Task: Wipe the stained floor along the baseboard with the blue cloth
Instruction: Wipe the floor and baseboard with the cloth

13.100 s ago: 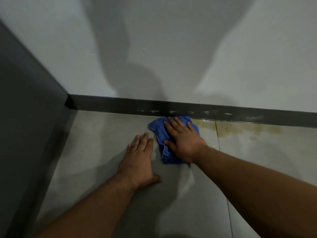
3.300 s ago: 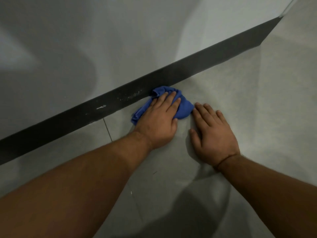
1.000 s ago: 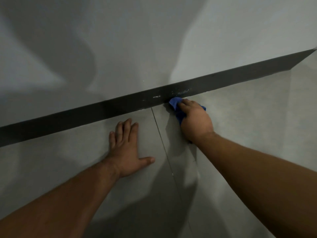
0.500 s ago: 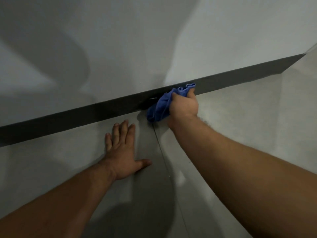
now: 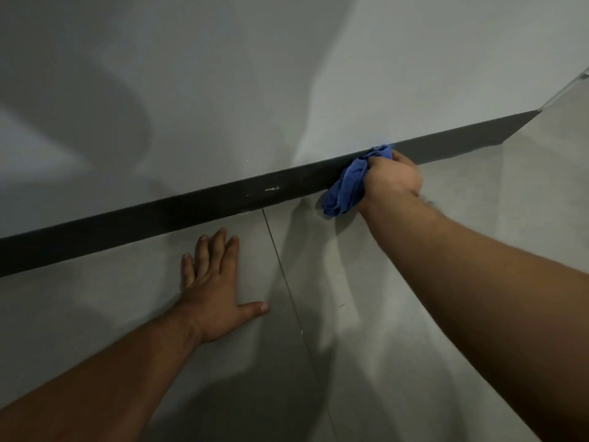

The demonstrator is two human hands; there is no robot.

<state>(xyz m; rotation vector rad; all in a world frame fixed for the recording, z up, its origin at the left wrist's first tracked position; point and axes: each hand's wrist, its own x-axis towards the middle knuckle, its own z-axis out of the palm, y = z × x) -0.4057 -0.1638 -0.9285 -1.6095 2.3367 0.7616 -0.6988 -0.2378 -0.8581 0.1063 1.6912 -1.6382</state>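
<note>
Closest to the person, the left hand lies flat on the grey floor tiles. Its fingers are spread wide and point toward 12 o'clock. It holds nothing. It looks like it is just propping the person up.

A thin grout line runs past the thumb of that hand, going up toward the wall.

Farther out, at about 1 o'clock from the flat hand, is the right hand. It is curled tight into a fist around the blue cloth. The cloth is bunched up. Part of it sticks out the top of the fist and part hangs down the left side to the floor. The cloth is pressed right where the floor meets the dark baseboard.

The baseboard is one long strip. It runs from 9 o'clock, low on the left, up to 2 o'clock on the right, where it ends at a corner. A few pale scuff marks show on it, at 9 o'clock from the cloth.

I think the next wipe has to slide along that long strip. The right hand already has the cloth, so it is the one to do it. I cannot see any brown stain on the floor from here.
</note>
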